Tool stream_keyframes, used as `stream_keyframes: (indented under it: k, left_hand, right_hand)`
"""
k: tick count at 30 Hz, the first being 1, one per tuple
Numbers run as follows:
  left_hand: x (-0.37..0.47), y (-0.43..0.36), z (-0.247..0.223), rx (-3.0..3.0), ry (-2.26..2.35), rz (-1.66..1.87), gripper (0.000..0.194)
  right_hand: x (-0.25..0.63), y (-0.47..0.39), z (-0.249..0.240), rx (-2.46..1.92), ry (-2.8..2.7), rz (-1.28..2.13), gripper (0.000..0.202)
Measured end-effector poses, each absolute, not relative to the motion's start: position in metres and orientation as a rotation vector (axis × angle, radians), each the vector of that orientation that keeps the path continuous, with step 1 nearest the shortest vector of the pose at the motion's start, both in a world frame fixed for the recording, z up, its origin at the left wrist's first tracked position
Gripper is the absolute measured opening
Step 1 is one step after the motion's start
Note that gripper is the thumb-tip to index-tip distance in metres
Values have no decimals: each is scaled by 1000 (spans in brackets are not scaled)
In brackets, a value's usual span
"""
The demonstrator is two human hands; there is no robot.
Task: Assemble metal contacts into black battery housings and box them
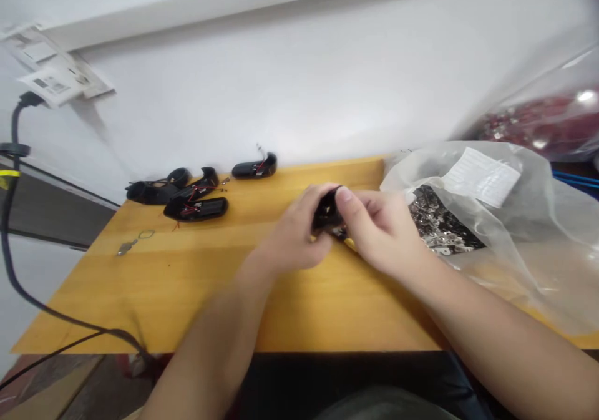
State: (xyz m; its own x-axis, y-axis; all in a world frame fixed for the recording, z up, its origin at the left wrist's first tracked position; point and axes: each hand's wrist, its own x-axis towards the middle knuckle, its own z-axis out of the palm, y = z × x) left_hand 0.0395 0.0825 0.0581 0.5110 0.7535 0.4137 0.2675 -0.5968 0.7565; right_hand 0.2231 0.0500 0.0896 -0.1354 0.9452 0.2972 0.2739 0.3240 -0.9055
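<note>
Over the middle of the yellow wooden table, a small black part is held between both hands. My left hand wraps round its left side, thumb below. My right hand presses its thumb on the part's upper right edge. Much of the part is hidden by the fingers, and its inside is too dark to make out. To the right of my right hand lies an open clear plastic bag with many small shiny metal pieces inside.
Black curved housings with red wires lie at the back left, another near the wall. Keys rest at left. A black cable hangs from a wall socket. A bag of red items stands far right.
</note>
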Motion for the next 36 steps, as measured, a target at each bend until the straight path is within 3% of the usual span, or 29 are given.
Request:
stream_keyframes:
  k: [3,6,7,11,23,30,36]
  left_hand:
    - [45,81,57,1870,827,1087,42]
    - [47,77,59,1716,751,1164,39]
    - [47,76,60,1671,732,1188,40]
    - [45,76,59,1547,623,1247,47]
    - [44,86,50,1732,427,1263,41]
    - [42,84,59,1871,476,1279,33]
    - [40,85,61,1926,462,1300,28]
  right_hand:
    - [222,49,88,-1123,-1525,871,46]
    - [221,49,88,-1145,-1501,911,15]
    - [220,49,88,-1107,-1511,946,13]
    - [215,46,88,-1003,-1539,991,14]
    - [215,45,84,-1059,-1755,796,18]
    - [218,50,90,-928,-1623,1176,24]
    - [221,52,86,-901,-1620,1244,23]
